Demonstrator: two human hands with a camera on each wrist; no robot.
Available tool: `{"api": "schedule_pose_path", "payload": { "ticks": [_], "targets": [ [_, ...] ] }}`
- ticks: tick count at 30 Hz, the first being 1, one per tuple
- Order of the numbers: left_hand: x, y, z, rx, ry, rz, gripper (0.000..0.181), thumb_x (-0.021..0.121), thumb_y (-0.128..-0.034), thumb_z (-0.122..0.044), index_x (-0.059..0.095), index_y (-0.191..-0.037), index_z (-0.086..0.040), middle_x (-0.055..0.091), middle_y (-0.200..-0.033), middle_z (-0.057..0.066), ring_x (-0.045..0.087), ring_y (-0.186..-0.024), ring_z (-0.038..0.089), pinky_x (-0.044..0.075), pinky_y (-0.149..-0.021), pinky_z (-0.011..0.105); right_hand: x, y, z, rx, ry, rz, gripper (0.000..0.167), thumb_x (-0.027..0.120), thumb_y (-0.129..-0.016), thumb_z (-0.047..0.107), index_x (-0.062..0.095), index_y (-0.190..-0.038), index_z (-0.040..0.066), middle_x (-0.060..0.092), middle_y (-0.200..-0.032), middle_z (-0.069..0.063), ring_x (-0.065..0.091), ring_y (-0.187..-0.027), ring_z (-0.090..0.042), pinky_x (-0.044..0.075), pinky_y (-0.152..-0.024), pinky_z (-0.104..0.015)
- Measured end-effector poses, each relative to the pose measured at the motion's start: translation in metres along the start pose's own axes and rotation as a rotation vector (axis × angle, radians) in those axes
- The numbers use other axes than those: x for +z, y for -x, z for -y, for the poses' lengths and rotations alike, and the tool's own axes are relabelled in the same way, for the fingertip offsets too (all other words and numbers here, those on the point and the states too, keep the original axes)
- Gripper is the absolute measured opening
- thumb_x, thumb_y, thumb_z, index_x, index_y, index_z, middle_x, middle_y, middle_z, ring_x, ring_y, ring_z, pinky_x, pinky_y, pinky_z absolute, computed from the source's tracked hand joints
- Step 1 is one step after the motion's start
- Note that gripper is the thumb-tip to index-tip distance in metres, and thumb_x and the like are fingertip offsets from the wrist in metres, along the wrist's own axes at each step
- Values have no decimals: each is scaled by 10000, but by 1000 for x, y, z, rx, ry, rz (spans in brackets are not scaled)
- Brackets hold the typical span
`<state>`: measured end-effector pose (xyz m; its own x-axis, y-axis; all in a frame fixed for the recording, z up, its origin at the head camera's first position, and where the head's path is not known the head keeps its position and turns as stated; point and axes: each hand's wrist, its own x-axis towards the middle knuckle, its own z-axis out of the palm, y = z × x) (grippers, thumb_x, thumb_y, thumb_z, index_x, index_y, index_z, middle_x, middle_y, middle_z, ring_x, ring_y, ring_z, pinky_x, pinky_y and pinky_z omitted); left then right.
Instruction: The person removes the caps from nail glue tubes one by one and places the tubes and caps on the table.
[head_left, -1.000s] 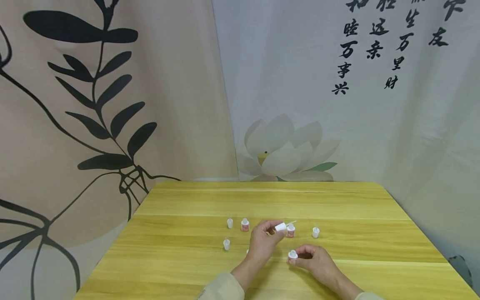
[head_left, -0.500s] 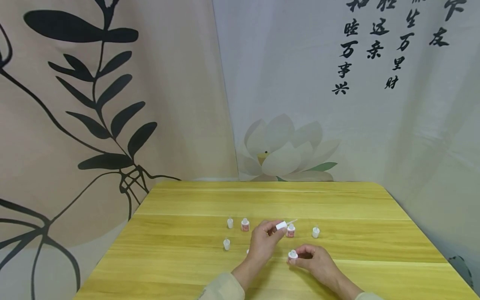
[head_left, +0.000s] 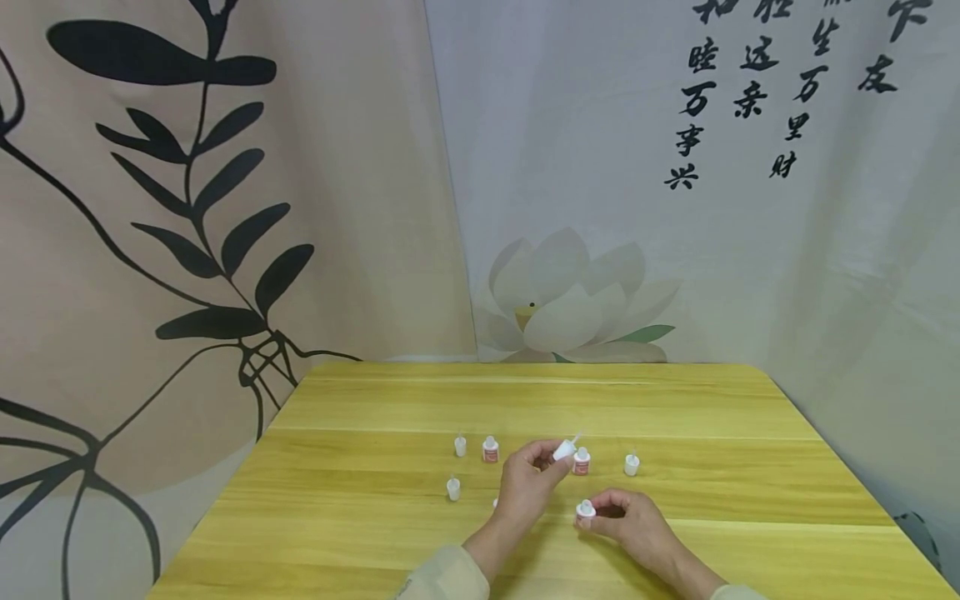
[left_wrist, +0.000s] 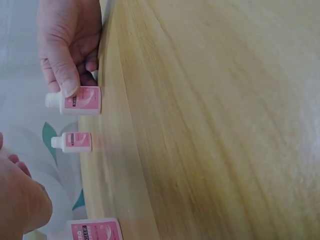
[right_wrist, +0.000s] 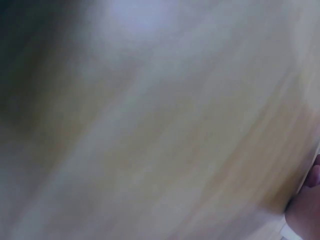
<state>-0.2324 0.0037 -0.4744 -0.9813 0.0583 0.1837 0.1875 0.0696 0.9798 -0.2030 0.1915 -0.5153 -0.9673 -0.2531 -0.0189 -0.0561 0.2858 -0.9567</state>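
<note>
My left hand (head_left: 527, 483) pinches a white glue-bottle cap (head_left: 564, 451), with its thin applicator pointing up and right. My right hand (head_left: 636, 525) grips a small glue bottle (head_left: 586, 510) that stands uncapped on the table; in the left wrist view, thumb and fingers close on its pink label. Just beyond the cap is another uncapped glue bottle (head_left: 582, 463). Part of my left hand (left_wrist: 22, 197) shows at the left wrist view's edge. The right wrist view is mostly blurred tabletop, with a bit of a hand (right_wrist: 306, 207) at lower right.
On the wooden table (head_left: 360, 517), another glue bottle (head_left: 491, 450) stands at the left. White caps lie around: one cap (head_left: 460, 447) beside that bottle, a nearer cap (head_left: 453, 489), and a third cap (head_left: 632, 465) at right. A small white thing (head_left: 495, 503) is mostly hidden by my left wrist.
The cap in my left hand has tilted, so its applicator now points more steeply upward. My right hand and the bottle it grips have stayed in place.
</note>
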Motion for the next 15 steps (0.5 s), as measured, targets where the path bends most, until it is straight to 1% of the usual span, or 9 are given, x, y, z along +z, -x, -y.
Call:
{"api": "schedule_pose_path", "payload": {
  "ticks": [5,7,10,15],
  "targets": [
    [0,0,1,-9,-18,-6,202,783,-845,-152,746,-1024,-67,603,-823,-44,519,-741,93,390,-532,179,0,0,1,9,18,-11,258,786,-855,235,705,-1004,41,721,-959,-45,651,-893,-173,515,-775,-248],
    [0,0,1,-10,-22,-1,196,778,-848,-145,748,-1025,-66,610,-807,-45,527,-741,92,395,-537,180,0,0,0,2,16,-10,256,785,-855,229,704,-1003,37,718,-959,-48,649,-893,-178,516,-771,-250],
    [0,-1,2,-8,-23,5,201,773,-850,-133,748,-1036,-58,617,-798,-51,536,-752,88,410,-579,184,0,1,1,-4,3,-5,258,785,-855,225,702,-1003,30,721,-957,-59,651,-894,-186,518,-770,-251],
    [1,-2,3,-1,-9,10,253,763,-861,-121,736,-1100,-43,638,-818,-48,553,-779,88,432,-629,184,-1,0,1,-3,6,0,263,784,-857,241,705,-1002,36,731,-948,-53,660,-891,-179,520,-777,-248]
  ]
}}
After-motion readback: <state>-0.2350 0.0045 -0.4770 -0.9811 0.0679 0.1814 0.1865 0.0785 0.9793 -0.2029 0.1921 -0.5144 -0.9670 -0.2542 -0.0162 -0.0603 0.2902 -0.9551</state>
